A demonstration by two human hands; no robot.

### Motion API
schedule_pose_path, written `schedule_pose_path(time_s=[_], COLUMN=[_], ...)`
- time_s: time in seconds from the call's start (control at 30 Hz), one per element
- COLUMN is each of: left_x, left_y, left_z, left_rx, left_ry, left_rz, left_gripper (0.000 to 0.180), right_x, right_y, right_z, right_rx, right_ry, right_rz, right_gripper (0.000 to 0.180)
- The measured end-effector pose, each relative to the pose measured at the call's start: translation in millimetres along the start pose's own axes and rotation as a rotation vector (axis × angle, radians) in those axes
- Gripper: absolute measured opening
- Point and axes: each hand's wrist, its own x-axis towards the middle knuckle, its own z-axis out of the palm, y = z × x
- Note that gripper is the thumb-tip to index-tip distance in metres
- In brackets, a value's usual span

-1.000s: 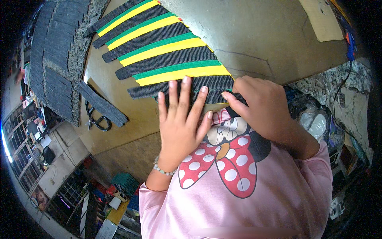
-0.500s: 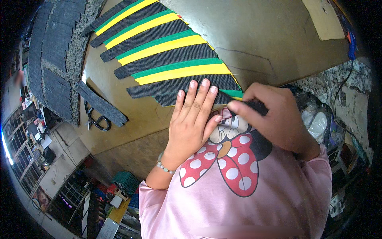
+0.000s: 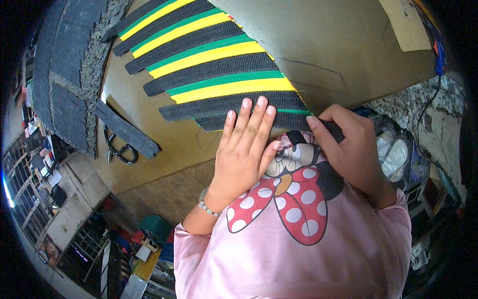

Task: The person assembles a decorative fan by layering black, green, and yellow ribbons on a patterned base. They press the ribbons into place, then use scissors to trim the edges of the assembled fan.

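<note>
My left grip (image 3: 244, 144) lies flat, unclosed, across the black strip (image 3: 294, 120) at the near edge of the striped sheet (image 3: 204, 62), on the surface (image 3: 174, 142). My right grip (image 3: 351, 142) pinches that strip's right end; scissors (image 3: 113, 149) and 1 grey strip (image 3: 127, 128) lie left.

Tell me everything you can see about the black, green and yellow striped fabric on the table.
The black, green and yellow striped fabric looks woven, with ribbed black bands between green and yellow ones. Black ends jut out at left, making a stepped edge; the right edge slants, with small red bits. Most of it lies flat on the smooth brown tabletop, its far end out of view. The flat left hand rests on its near part; the right hand pinches its near right end.
</note>
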Motion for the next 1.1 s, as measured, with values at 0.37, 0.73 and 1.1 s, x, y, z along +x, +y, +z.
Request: schedule_pose_path(time_s=[0.37,0.73,1.1], left_x=[0,2,-17], left_y=[1,8,-17], left_z=[-1,1,-2], left_rx=[0.049,0.131,0.086], left_ry=[-0.011,0.012,0.138], left_rz=[0.022,0.015,0.027], left_gripper=[0.048,0.052,0.049], right_x=[3,-5,-10], right_y=[12,2,16], right_z=[6,9,28], right_rx=[-0.082,-0.398,-0.513], right_ry=[0.01,0.031,-0.001], right_rz=[-0.007,-0.472,-0.627], right_gripper=[0.022,0.032,0.047])
